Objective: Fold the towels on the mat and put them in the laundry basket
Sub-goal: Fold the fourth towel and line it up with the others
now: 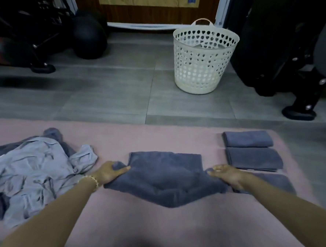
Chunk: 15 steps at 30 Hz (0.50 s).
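A dark grey towel [167, 176] lies half folded in the middle of the pink mat [164, 228]. My left hand [109, 173] grips its left corner and my right hand [227, 173] grips its right corner, both lifted slightly off the mat. Three folded dark grey towels lie in a column at the mat's right: a far one [248, 138], a middle one [255, 158] and a near one [278, 181] partly behind my right wrist. A crumpled pile of light and dark cloth [33, 175] sits at the mat's left. The white perforated laundry basket [202, 63] stands on the floor beyond, with cloth inside.
Grey tiled floor [108, 92] lies between mat and basket. Black exercise equipment [279, 45] with feet stands right of the basket. A black ball [89, 42] and a dark frame [29, 36] sit at the far left, in front of a wooden panel.
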Available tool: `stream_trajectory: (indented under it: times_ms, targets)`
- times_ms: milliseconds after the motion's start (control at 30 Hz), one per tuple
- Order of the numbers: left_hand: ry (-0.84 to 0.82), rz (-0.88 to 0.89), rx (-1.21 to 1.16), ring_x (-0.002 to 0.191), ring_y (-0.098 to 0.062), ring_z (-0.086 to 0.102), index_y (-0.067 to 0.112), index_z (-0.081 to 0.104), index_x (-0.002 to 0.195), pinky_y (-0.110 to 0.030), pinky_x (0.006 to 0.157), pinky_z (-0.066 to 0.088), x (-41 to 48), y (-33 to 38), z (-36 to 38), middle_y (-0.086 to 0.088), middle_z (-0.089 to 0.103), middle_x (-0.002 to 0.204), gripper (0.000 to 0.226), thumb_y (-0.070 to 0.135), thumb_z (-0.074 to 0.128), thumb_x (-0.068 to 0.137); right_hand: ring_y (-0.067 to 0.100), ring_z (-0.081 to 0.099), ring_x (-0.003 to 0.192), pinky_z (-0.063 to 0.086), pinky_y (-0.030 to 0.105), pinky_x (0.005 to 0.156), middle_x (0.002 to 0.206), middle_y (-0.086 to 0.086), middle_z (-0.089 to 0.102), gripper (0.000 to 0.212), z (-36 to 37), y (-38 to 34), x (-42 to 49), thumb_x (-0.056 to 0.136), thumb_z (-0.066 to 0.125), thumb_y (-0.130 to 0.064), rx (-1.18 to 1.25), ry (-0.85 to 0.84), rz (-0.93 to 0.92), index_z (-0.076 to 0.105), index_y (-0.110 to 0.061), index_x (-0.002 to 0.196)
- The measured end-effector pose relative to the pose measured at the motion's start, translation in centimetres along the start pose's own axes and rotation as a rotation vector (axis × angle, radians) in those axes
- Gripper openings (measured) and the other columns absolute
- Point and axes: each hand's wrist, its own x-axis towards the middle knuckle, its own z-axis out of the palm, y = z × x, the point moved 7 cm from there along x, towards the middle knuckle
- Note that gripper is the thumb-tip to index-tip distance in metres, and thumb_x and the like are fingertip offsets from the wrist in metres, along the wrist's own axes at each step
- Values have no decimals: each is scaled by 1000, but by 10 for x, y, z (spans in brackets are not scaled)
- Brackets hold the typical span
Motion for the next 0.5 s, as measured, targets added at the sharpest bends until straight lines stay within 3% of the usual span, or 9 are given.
stream_trajectory:
  times_ms: [67,133,200,267,300,367,433,467,500]
  targets:
    - [-109,-61,80,69,-9,53,19,60,65,-27,75,40,25,-35,32,7,60,68,30,39,62,88,13,56,73,46,20,66,82,3,64,12,15,39,23,87,67,-19,-70,-44,96,63,-8,87]
    - [-167,-72,105,71,-11,53,21,59,59,-21,70,43,48,-64,56,7,60,66,31,36,66,85,14,61,81,52,19,71,94,5,68,14,26,73,46,87,67,-18,-76,-61,164,65,-7,94]
    - [-150,-30,140,66,-10,48,24,51,51,-14,60,37,72,-86,69,11,52,56,38,24,68,86,20,63,97,53,27,85,110,11,67,27,28,98,69,86,69,-20,-102,-57,206,64,-4,108]
    - [-67,-12,144,66,-12,51,25,54,53,-19,63,37,97,-99,72,10,54,58,37,15,67,86,16,60,88,50,16,75,100,7,66,11,24,107,90,88,66,-16,-139,-27,216,65,-7,94]
    - [-15,-20,125,70,-16,55,21,58,59,-21,67,37,111,-101,70,5,58,65,29,15,66,87,13,56,80,46,11,65,89,4,63,8,21,105,99,89,63,-13,-154,-2,209,63,-10,82]
    - [133,-48,13,84,-23,59,10,62,81,-25,76,41,137,-102,62,-5,63,86,10,18,64,88,13,51,73,41,10,57,77,1,57,21,8,101,126,90,60,-8,-156,105,169,56,-13,71]
    - [264,-71,-133,97,-28,58,4,58,108,-30,86,43,161,-95,54,-7,58,103,23,20,60,91,16,53,75,42,8,55,81,5,57,11,-4,92,153,88,62,-4,-93,222,110,57,-8,79]
    - [301,-70,-150,103,-30,57,3,54,119,-31,91,42,170,-87,49,-7,55,110,32,21,57,92,19,54,81,45,9,59,88,6,58,5,-8,86,164,87,63,-3,-71,278,70,58,-5,88]
    - [319,-49,-139,109,-31,55,4,51,127,-33,95,42,182,-80,47,-8,53,117,38,23,55,94,22,54,88,48,14,70,95,7,58,14,-12,84,177,87,64,-5,-42,323,56,58,-2,99]
